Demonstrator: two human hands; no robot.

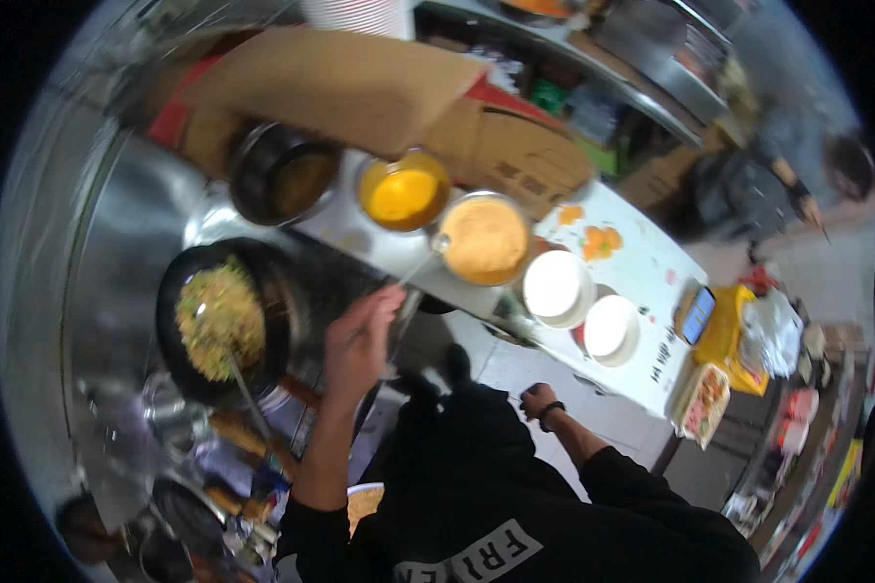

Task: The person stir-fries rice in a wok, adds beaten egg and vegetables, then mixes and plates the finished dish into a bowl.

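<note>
My left hand (pixel 359 339) grips the thin handle of a small metal spoon (pixel 421 264). The spoon's bowl is at the near-left rim of a round tub of orange-tan powder (pixel 487 237). Farther left along the counter stand a container of yellow liquid (pixel 405 191) and a dark metal pot (pixel 281 175). Left of my hand, a black wok (pixel 171 321) contains fried rice (pixel 219 321), and a long-handled ladle (pixel 248 386) rests in it. My right hand (pixel 538 401) hangs near my body with curled fingers and no visible object, a dark band at its wrist.
Two white bowls (pixel 558 288) stand right of the tub. A cardboard box (pixel 335 87) rises behind the containers. A phone (pixel 696 315), a yellow bag (pixel 722 342) and a food tray (pixel 702 404) lie at the counter's right end. Another person (pixel 751 182) is at upper right.
</note>
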